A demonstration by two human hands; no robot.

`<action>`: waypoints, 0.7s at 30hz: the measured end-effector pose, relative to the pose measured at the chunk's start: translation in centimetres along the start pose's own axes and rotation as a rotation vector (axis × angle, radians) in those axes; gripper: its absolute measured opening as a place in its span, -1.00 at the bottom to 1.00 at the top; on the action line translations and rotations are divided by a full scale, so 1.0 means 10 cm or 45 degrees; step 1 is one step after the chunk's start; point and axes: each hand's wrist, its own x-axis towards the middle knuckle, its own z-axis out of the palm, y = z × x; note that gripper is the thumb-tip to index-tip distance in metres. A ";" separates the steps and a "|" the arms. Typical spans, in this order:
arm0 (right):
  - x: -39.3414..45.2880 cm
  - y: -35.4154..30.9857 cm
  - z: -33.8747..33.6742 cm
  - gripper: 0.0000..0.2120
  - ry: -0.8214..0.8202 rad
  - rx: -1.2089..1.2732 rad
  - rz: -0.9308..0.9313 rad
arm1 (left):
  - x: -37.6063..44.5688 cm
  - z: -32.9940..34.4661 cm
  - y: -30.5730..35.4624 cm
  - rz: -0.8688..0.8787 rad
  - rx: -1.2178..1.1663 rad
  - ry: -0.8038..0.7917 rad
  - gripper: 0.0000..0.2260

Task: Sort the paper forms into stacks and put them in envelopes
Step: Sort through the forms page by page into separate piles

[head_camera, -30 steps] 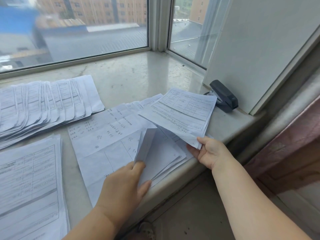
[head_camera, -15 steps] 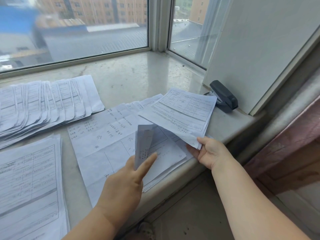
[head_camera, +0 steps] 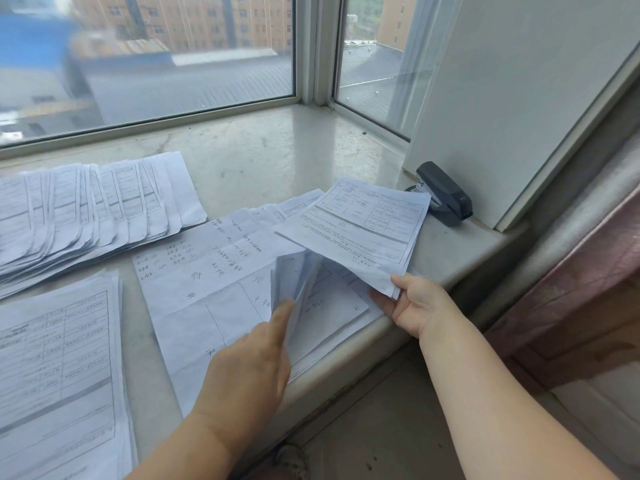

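the printed form (head_camera: 360,233) was lifted off the surface (head_camera: 263,161), tilted up over the middle pile, its near corner pinched between the thumb and fingers of the right hand (head_camera: 412,306). under it lay the middle pile of sheets (head_camera: 214,289), spread across the near edge of the surface with handwritten marks showing on top. the left hand (head_camera: 252,362) gripped a smaller sheet (head_camera: 294,285) by its lower edge and held it raised almost upright above that pile. a fanned row of forms (head_camera: 97,209) lay to the far left, and a squared stack of forms (head_camera: 59,368) sat near it at the left edge. a dark stapler (head_camera: 443,194) rested at the right, just beyond the lifted form, against a white panel (head_camera: 519,98).
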 end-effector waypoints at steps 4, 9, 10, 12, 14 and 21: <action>0.00 0.00 -0.01 -0.71 -0.009 0.000 0.002 | 0.03 -0.02 0.00 0.047 0.074 -0.110 -0.36; 0.02 0.00 -0.02 -0.72 0.000 0.008 0.000 | 0.02 0.02 0.00 0.036 0.075 -0.198 -0.67; 0.02 0.00 -0.02 -0.72 0.002 0.011 0.002 | 0.02 0.03 0.00 0.038 0.072 -0.185 -0.66; 0.02 0.00 -0.02 -0.72 0.002 0.024 0.006 | 0.03 0.02 0.01 0.035 0.065 -0.164 -0.66; 0.03 0.00 -0.02 -0.72 0.000 0.036 0.003 | 0.02 0.02 0.02 0.022 0.067 -0.137 -0.66; 0.03 0.01 -0.02 -0.73 0.023 0.045 -0.003 | 0.04 -0.05 0.13 -0.099 -0.029 -0.269 0.02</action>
